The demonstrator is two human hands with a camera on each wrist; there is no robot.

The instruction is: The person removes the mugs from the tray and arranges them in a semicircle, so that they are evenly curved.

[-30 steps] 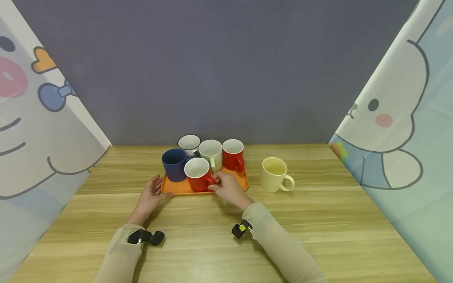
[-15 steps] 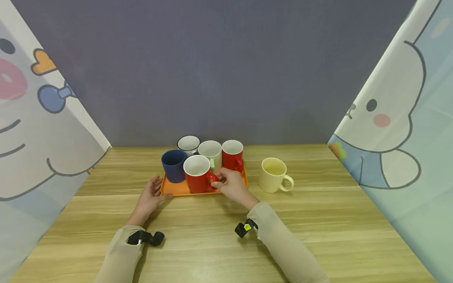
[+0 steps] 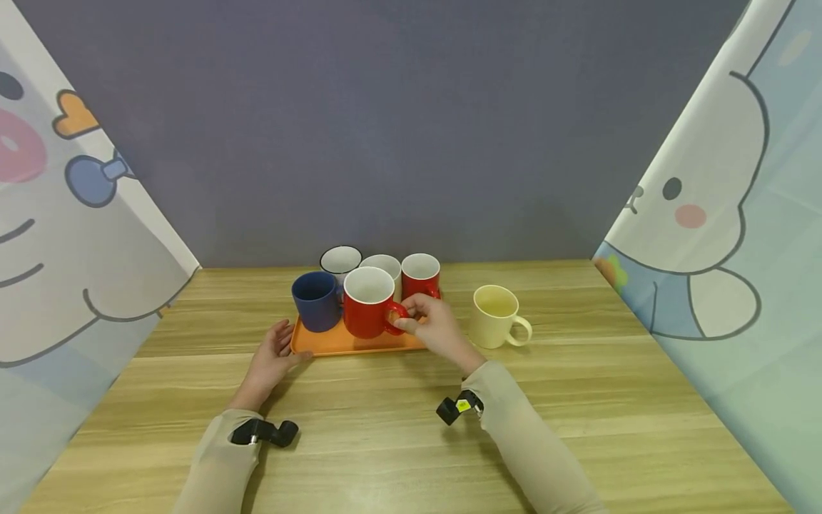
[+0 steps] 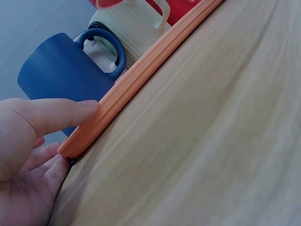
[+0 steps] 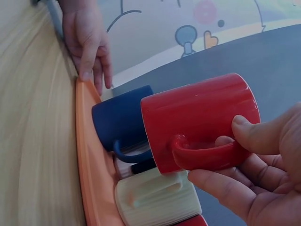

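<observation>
Front red mug (image 3: 366, 314): raised off the tray (image 3: 330, 345) since the earlier frames

Position: above the tray, roughly upright, base apart from it; one second ago it stood near the front edge.

Right hand (image 3: 439, 328): gripping the front red mug's handle, thumb on one side, fingers curled through and round it.

Left hand (image 3: 266, 363): at the tray's front left corner; thumb laid along the rim, fingers relaxed and extended beside the corner. Not moved.

On the tray:
– Blue mug (image 3: 317, 313), left side, handle partly covered by the raised mug in the head view; whether the two touch cannot be told.
– White mug (image 3: 340, 260), black rim, behind the blue one.
– Green mug (image 5: 157, 200), pale, ribbed; mostly hidden from the head view by the raised mug in front of it.
– Back red mug (image 3: 414, 285), rear right, its lower part behind the right hand.

Off the tray: yellow mug (image 3: 491, 325), on the table (image 3: 353, 442), right of the tray and apart from it, handle to the right.

Behind: grey panel (image 3: 411, 128).
</observation>
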